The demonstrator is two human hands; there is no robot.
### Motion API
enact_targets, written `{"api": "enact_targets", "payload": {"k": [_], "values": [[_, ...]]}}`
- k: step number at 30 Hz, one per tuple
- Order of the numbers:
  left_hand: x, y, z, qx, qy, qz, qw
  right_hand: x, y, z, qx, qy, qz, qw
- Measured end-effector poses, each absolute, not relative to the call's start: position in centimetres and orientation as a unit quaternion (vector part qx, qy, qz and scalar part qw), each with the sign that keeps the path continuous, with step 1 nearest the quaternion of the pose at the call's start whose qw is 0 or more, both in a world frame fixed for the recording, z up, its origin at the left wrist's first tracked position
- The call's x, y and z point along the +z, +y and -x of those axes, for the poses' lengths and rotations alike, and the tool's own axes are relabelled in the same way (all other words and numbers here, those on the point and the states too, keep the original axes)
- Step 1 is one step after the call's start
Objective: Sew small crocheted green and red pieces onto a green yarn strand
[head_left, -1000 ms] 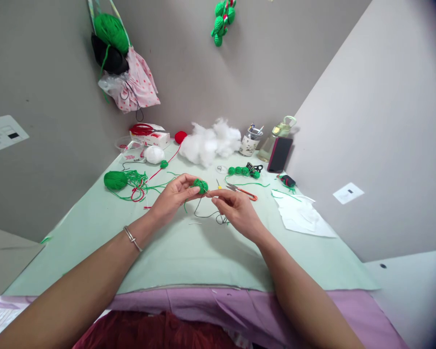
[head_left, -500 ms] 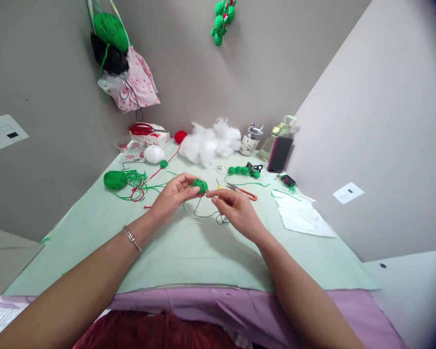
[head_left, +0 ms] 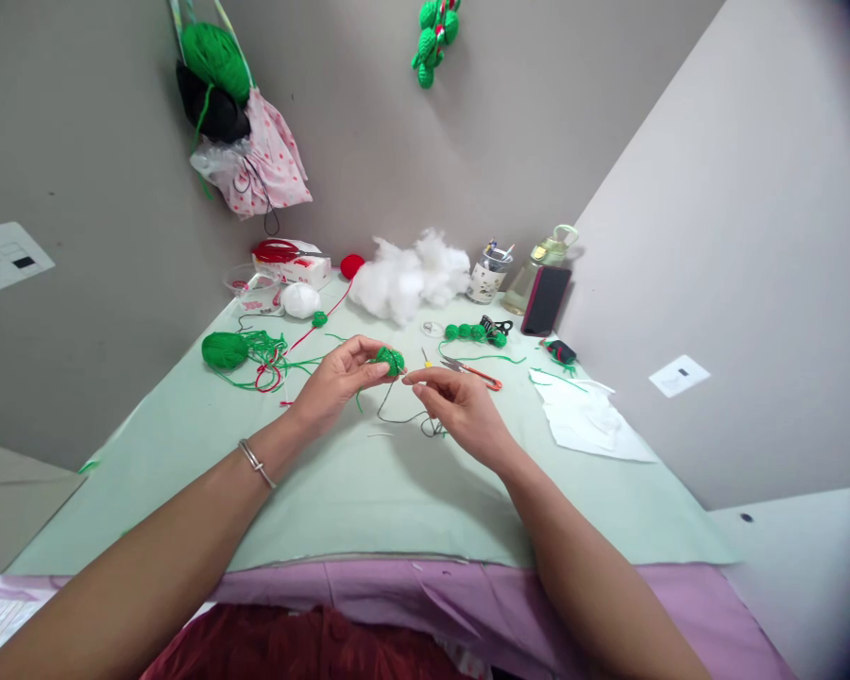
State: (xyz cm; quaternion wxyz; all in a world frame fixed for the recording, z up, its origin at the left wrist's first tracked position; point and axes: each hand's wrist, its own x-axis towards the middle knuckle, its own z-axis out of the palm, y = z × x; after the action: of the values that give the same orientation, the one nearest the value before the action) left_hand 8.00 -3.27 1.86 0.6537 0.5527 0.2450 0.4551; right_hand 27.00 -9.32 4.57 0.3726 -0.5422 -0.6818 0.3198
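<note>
My left hand (head_left: 341,378) is closed around a small green crocheted ball (head_left: 389,360), with the thumb in front and the fingers behind. Close to the ball's right side, my right hand (head_left: 460,408) pinches a thin needle between thumb and forefinger; most of it is hidden by the fingertips. A dark thread (head_left: 397,419) hangs from the ball and loops on the table below the right hand. Just beyond the hands lie a small yellow-handled tool (head_left: 426,359) and orange-handled snips (head_left: 483,380).
A green yarn ball (head_left: 225,350) and tangled strands lie left. White stuffing (head_left: 411,276), a red yarn ball (head_left: 352,266) and a pen cup (head_left: 488,277) stand at the back. A row of green balls (head_left: 467,332), a phone (head_left: 546,300) and white paper (head_left: 587,416) are right.
</note>
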Motion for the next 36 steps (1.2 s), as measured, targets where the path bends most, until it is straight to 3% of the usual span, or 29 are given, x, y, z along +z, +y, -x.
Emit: {"api": "enact_targets", "payload": {"k": [36], "values": [[1.63, -3.31, -8.31, 0.444, 0.226, -0.552, 0.668, 3.85, -9.02, -26.85, 0.347, -0.678, 0.51, 0.399]]}}
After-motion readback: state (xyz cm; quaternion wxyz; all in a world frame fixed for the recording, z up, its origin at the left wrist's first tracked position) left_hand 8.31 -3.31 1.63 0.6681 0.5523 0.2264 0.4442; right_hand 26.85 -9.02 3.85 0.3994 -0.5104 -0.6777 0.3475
